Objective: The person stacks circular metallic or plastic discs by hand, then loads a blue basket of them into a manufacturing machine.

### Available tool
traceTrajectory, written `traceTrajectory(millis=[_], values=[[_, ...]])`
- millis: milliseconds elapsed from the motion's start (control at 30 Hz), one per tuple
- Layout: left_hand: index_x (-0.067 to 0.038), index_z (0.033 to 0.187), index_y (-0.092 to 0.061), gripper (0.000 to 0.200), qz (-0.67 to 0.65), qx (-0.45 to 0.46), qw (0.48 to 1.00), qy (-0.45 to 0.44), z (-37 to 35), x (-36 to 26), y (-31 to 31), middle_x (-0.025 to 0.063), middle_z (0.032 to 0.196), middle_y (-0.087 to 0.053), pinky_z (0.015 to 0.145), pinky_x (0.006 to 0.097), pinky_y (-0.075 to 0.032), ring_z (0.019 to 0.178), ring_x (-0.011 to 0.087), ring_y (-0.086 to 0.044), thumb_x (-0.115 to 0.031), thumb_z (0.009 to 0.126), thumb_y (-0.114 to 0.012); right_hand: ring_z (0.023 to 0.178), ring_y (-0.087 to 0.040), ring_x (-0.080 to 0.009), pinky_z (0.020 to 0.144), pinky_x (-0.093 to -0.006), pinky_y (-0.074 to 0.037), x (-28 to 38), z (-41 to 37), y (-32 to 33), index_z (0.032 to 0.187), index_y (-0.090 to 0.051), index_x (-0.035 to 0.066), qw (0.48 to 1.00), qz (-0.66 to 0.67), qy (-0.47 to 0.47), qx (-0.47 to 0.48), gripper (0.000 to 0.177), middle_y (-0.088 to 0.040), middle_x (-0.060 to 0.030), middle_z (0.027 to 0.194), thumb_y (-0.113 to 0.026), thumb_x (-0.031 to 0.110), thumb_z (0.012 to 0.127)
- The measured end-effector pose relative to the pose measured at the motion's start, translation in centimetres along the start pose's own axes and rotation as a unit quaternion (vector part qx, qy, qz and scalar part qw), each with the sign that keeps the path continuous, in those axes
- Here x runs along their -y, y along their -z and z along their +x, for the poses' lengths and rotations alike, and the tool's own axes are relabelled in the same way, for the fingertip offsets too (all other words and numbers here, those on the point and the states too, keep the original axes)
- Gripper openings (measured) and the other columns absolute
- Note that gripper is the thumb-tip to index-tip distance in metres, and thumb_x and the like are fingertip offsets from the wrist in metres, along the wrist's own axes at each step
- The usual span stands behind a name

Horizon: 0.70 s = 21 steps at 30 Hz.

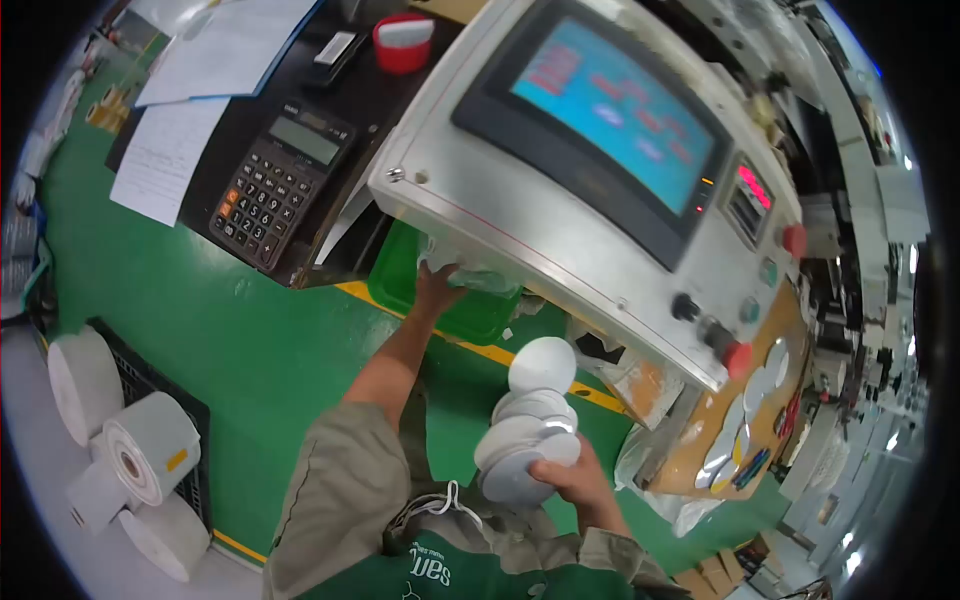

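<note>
- The right hand point(578, 482) is curling around the base of a stack of white discs point(530, 440), thumb and fingers pressing in from opposite sides. The stack is sitting below the control panel point(520, 215), close to the person's chest, and its top discs are leaning and fanning out of line.
- The left hand point(437, 290) is reaching up under the lower left edge of the control panel. Its fingers are bending onto some crumpled clear plastic point(470, 275). Whether they are pinching it or only touching it cannot be told, because the panel is hiding the fingertips.
- A green bin point(395, 285) is sitting directly beneath that same edge of the panel, with the plastic lying over its rim.
- To the lower right of the panel, several loose discs point(745, 410) are lying on a brown bench point(690, 455), well apart from both hands.
- Progress, as judged: a sizeable stack is already in hand, while the bench discs are lying ungathered, so the disc handling appears to be partway through.
- The panel's touchscreen point(610, 110) is glowing blue with red fields.
- Beyond the panel's left side, a calculator point(280, 185) and papers point(170, 155) are lying on a dark desk.
- Far left of the panel, paper rolls point(150, 450) are resting on the floor.
</note>
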<state>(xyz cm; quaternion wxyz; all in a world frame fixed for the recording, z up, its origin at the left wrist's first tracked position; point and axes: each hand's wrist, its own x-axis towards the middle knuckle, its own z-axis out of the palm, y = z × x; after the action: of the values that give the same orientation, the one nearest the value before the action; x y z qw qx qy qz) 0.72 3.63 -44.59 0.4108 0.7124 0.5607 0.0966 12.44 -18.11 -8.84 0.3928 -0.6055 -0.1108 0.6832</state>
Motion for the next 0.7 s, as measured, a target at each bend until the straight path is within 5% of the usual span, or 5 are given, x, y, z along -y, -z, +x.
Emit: traceTrajectory(millis=[467,567,600,633,700], values=[[-0.008,0.104,-0.06,0.034,-0.23,-0.116,0.947,-0.193,-4.2,-2.6,7.6,0.0122,0.099,-0.055,0.067,0.0377,-0.049,0.083,0.0341,-0.059,0.007,0.074,-0.055,0.091,-0.058,-0.0172,0.082,-0.0353,-0.05,-6.8,35.7,8.9,0.109,-0.058,0.009,0.969,0.216,0.034,-0.118,0.035,-0.06,-0.0034,0.101,-0.07,0.019,0.078],[-0.009,0.104,-0.06,0.034,-0.261,-0.096,0.945,-0.17,-5.2,-5.5,9.7,0.0127,0.096,-0.055,0.066,0.038,-0.048,0.081,0.0344,-0.058,0.008,0.075,-0.054,0.093,-0.057,-0.0152,0.079,-0.034,-0.05,-2.4,38.3,6.2,0.107,-0.058,0.012,0.984,0.157,0.061,-0.056,0.027,-0.06,-0.0026,0.1,-0.065,0.021,0.082],[-0.009,0.104,-0.06,0.034,-0.265,-0.09,0.945,-0.172,-5.2,-5.9,9.8,0.0127,0.096,-0.055,0.066,0.038,-0.048,0.081,0.0344,-0.058,0.008,0.075,-0.054,0.094,-0.057,-0.0168,0.08,-0.0345,-0.05,1.0,36.4,4.2,0.106,-0.058,0.011,0.958,-0.268,0.101,-0.034,0.026,-0.06,-0.0035,0.101,-0.063,0.021,0.083],[-0.009,0.105,-0.06,0.033,-0.257,-0.1,0.947,-0.164,-4.9,-6.1,10.0,0.0131,0.095,-0.054,0.064,0.0375,-0.048,0.078,0.0332,-0.057,0.008,0.076,-0.053,0.095,-0.056,-0.0183,0.08,-0.0349,-0.049,2.8,35.4,2.8,0.106,-0.058,0.01,0.756,-0.644,0.117,-0.005,0.025,-0.06,-0.0045,0.103,-0.061,0.021,0.084],[-0.008,0.105,-0.06,0.033,-0.252,-0.095,0.95,-0.158,-4.5,-6.2,10.1,0.0136,0.095,-0.054,0.063,0.037,-0.047,0.075,0.032,-0.057,0.008,0.077,-0.053,0.095,-0.056,-0.0207,0.082,-0.0354,-0.046,0.2,35.9,0.6,0.107,-0.058,0.008,0.914,-0.367,0.07,-0.159,0.029,-0.06,-0.0058,0.106,-0.062,0.023,0.083]])
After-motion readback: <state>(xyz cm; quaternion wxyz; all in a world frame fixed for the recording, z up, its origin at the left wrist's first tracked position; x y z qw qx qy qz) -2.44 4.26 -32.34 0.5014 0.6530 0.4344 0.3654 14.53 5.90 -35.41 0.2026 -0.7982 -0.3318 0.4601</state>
